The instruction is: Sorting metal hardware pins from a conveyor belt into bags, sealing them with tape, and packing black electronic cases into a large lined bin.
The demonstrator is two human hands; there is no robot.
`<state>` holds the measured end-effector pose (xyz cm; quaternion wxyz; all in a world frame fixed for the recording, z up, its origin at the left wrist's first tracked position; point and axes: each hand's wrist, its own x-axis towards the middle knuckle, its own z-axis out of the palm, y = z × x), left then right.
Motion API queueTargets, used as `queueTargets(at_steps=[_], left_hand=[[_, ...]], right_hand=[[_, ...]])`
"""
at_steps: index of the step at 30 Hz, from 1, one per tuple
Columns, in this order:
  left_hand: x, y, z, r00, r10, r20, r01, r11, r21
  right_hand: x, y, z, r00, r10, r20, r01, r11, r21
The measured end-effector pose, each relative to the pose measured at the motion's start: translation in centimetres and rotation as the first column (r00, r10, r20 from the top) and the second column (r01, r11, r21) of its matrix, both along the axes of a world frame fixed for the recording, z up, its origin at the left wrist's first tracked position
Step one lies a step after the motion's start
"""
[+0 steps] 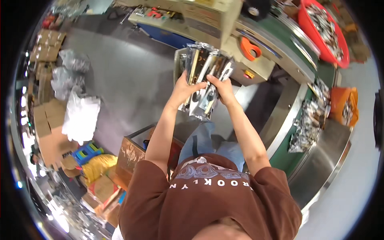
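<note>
Both my hands hold a bundle of slim packets in clear plastic out in front of me. The packets are long and narrow, with black, white and gold parts showing; what is inside them I cannot make out. My left hand wraps the bundle's left side, thumb across the front. From the right side my right hand grips it, its thumb also on the front. Most of the other fingers are hidden behind the packets. A pale bin edge shows just behind the bundle's left side.
At right, loose packets lie on a green belt beside a steel surface. Beyond are an orange bag and a red basin. An orange ring-shaped thing is on the machine. Cardboard boxes and a white bag stand left.
</note>
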<state>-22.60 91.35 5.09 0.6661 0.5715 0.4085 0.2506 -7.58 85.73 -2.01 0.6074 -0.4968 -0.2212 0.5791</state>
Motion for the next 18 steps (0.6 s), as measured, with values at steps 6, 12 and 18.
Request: queueTargets(at_steps=[6, 12, 18], left_hand=[[-4.2, 4.9, -15.8, 0.925, 0.206, -0.319, -0.247, 0.964, -0.094], [-4.1, 5.1, -15.7, 0.926, 0.379, -0.002, -0.352, 0.858, -0.375], [-3.3, 4.7, -17.4, 0.915, 0.404, 0.024, -0.375, 0.867, -0.328]], right_hand=[[-2.4, 7.1, -7.5, 0.860, 0.262, 0.437, -0.061, 0.905, -0.422], [-3.9, 8.8, -2.1, 0.217, 0.037, 0.975, 0.019, 0.999, -0.042], [-4.8, 12.4, -5.1, 0.269, 0.537, 0.799, -0.131, 0.843, -0.523]])
